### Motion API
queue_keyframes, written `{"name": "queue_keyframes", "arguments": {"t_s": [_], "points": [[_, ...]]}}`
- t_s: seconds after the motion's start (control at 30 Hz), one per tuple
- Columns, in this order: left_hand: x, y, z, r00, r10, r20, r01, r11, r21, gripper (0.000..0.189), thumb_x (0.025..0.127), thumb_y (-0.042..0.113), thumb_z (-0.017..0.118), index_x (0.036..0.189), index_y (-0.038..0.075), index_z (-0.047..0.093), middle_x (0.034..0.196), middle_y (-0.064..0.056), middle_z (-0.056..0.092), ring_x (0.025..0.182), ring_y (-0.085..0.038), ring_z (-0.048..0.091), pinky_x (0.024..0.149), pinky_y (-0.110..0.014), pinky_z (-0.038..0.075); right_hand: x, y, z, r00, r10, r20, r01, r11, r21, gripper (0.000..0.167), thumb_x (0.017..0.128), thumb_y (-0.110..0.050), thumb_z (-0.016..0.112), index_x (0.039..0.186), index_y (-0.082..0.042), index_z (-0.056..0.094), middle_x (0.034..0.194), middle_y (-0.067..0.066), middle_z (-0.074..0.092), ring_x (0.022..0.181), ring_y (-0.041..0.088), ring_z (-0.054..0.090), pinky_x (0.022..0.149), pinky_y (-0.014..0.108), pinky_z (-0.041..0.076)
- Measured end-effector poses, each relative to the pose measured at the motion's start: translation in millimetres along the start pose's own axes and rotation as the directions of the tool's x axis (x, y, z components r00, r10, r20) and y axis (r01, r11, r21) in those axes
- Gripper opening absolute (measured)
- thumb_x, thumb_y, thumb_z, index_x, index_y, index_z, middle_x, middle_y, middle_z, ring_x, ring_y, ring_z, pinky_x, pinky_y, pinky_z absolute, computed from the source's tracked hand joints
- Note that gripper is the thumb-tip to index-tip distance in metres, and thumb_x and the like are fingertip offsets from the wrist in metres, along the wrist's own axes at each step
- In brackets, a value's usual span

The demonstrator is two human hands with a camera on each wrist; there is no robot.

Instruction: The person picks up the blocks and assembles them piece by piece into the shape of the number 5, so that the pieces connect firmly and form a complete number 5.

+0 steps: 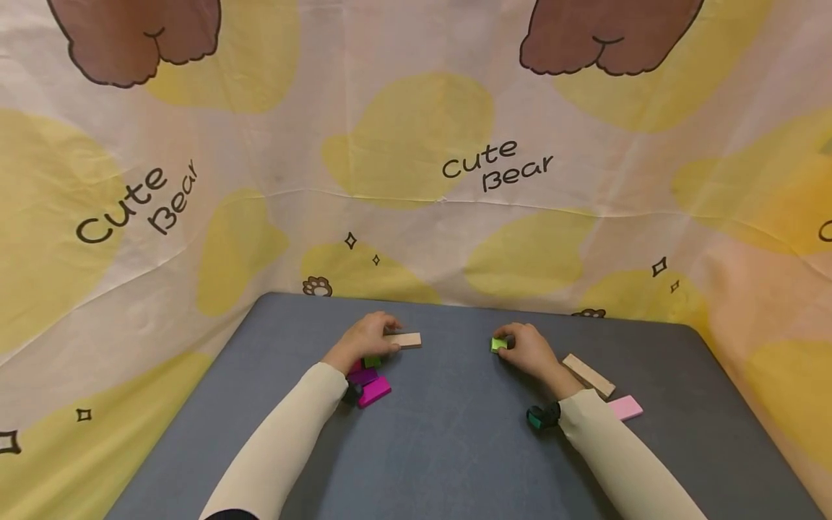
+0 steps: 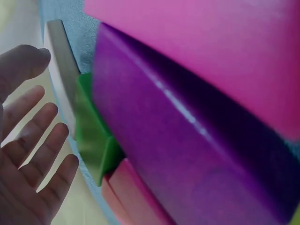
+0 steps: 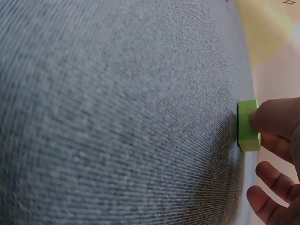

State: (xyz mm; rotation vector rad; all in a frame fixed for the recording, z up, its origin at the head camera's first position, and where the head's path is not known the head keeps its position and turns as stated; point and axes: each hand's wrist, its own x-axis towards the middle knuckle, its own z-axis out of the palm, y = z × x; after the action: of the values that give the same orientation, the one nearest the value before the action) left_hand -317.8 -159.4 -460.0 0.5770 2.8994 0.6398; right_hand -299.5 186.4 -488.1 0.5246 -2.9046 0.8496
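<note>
"Cute Bear" lettering on the cloth (image 1: 403,144) behind a grey table (image 1: 448,433)
Right hand (image 1: 529,352) pinches a light green block (image 1: 498,346) on the table; left hand (image 1: 372,338), fingers spread, ungripping, beside a pale wooden block (image 1: 409,340).

The pale block (image 1: 409,340) looks wooden, the purple block (image 2: 154,131) glossy, the tabletop (image 3: 117,117) ribbed cloth.

- You have a grey-blue counter (image 1: 448,440) with rounded far corners
- Clustered at your left: a magenta block (image 1: 375,392), purple block (image 1: 362,377), green block (image 1: 373,361) and coral block (image 2: 136,194)
- Just beyond them, a pale wooden block (image 1: 410,340)
- At your right, a tan block (image 1: 589,376) near a pink block (image 1: 627,408)
- Between these, toward the far edge, you see a lime block (image 1: 498,347)
</note>
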Motion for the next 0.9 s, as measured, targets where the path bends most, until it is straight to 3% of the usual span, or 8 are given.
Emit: {"name": "queue_keyframes", "arguments": {"t_s": [0.43,0.67,0.9], "points": [[6.4,-7.4,4.5,1.000,0.006,0.013,-0.006,1.000,-0.018,0.030,0.078,0.011,0.075,0.108,0.013,0.072,0.104,-0.004,0.070,0.093,-0.017,0.061,0.087,-0.039,0.049,5.4,-2.0,0.5,1.000,0.000,0.002,0.000,0.999,-0.036,0.028,0.081,-0.016,0.072,0.107,-0.006,0.072,0.109,0.014,0.067,0.093,0.029,0.060,0.077,0.046,0.049],[8.8,-4.6,7.9,0.998,0.021,0.053,-0.020,1.000,-0.005,0.030,0.080,0.008,0.072,0.109,0.013,0.072,0.105,-0.002,0.070,0.091,-0.015,0.058,0.086,-0.036,0.049,0.2,-1.4,1.4,0.998,0.060,0.031,-0.059,0.998,-0.033,0.027,0.084,-0.015,0.071,0.110,-0.007,0.071,0.113,0.014,0.065,0.099,0.032,0.061,0.080,0.049,0.049],[9.5,-1.5,8.9,0.999,0.031,0.033,-0.032,0.999,0.021,0.028,0.080,0.006,0.072,0.107,0.014,0.073,0.102,-0.001,0.069,0.089,-0.014,0.058,0.082,-0.034,0.048,0.2,-3.1,0.6,0.998,0.063,0.024,-0.062,0.998,-0.021,0.025,0.083,-0.013,0.072,0.108,-0.007,0.072,0.109,0.012,0.066,0.095,0.030,0.062,0.078,0.047,0.050]]}}
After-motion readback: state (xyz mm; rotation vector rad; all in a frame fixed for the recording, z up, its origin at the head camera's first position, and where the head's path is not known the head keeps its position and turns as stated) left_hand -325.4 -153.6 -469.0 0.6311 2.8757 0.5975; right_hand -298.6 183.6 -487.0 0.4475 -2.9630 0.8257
